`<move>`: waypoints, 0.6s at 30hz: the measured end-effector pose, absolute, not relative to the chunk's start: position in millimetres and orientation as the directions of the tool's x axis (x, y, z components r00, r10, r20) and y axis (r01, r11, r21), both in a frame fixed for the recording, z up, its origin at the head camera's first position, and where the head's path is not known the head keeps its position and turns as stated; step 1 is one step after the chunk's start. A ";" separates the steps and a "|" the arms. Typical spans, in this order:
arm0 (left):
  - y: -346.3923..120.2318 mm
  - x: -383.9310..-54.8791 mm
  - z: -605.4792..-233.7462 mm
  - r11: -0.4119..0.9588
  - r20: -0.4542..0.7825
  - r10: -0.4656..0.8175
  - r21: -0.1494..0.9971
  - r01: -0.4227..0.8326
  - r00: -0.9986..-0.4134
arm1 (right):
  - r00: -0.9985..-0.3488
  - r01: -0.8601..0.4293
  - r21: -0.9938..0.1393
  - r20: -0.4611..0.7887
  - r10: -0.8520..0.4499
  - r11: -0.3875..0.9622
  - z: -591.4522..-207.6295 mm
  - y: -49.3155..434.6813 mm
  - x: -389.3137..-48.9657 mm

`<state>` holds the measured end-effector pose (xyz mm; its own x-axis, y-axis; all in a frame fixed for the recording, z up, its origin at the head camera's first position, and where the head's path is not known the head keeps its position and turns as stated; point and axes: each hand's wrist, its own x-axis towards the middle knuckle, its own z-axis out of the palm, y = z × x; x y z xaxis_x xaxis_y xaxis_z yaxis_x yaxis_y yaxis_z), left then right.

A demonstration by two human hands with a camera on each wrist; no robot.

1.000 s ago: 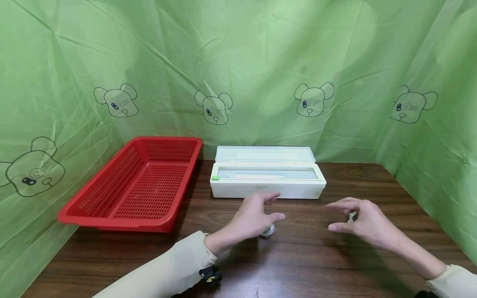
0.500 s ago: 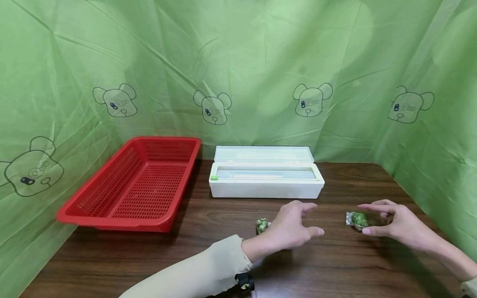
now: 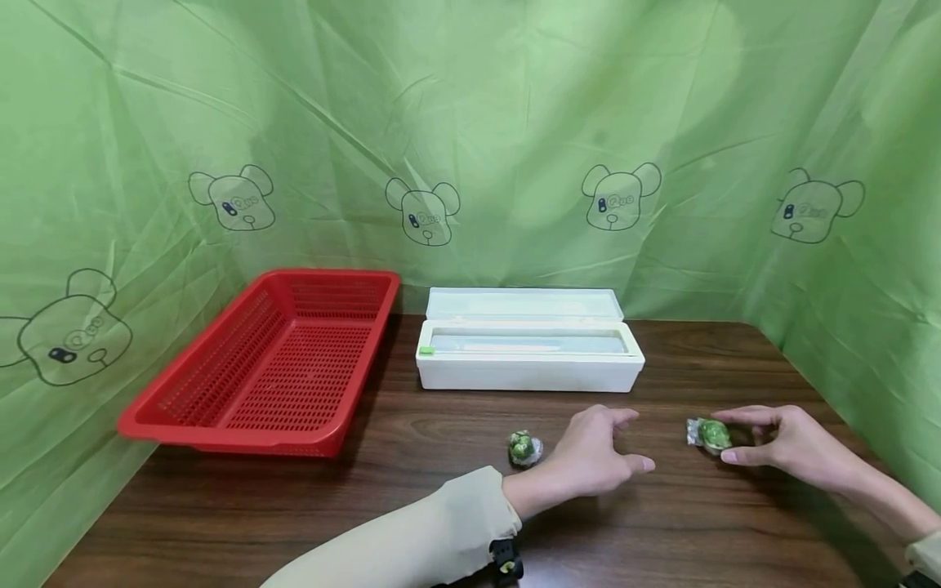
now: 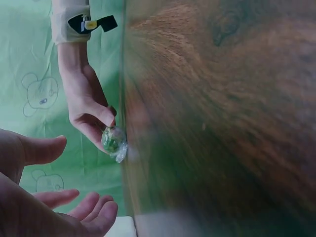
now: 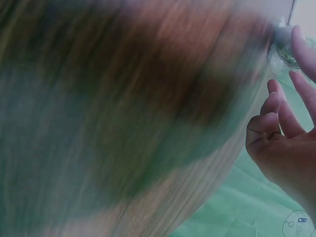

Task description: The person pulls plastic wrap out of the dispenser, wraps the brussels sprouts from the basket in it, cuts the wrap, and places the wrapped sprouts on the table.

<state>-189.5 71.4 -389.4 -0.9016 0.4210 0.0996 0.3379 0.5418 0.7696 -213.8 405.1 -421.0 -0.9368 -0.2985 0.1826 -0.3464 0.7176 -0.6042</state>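
Observation:
On the right side of the table lies a small round green thing in clear, crinkled plastic wrap [image 3: 713,436]. My right hand [image 3: 790,445] reaches it from the right, with thumb and forefinger parted on either side at its near edge. In the right wrist view the thumb [image 5: 302,49] overlaps the wrapped thing, and a gap shows below it to the forefinger. A second, similar wrapped green thing [image 3: 523,448] lies left of my left hand [image 3: 591,457]. That hand hovers over the middle of the table, thumb and fingers spread, holding nothing.
A white lidded box [image 3: 529,376] stands at the back centre, its lid [image 3: 525,305] raised. To the left is a red slotted plastic basket [image 3: 220,437]. Green printed cloth [image 3: 515,122] encloses the back and sides of the wooden table [image 3: 412,425].
Both hands have moved right; the left has come away from the left wrapped thing, now fully in view. The right hand has drawn back to the right edge of the other one.

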 end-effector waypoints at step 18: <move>65.8 -189.2 -390.4 0.535 0.113 0.437 0.765 0.358 -0.892 | -0.935 -0.349 -0.626 0.182 -0.305 0.697 -417.0 373.7 -209.8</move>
<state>-189.2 65.8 -390.4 -0.8925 0.4368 0.1127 0.3583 0.5345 0.7655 -209.8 373.7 -417.0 -0.9350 -0.3047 0.1817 -0.3489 0.6975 -0.6259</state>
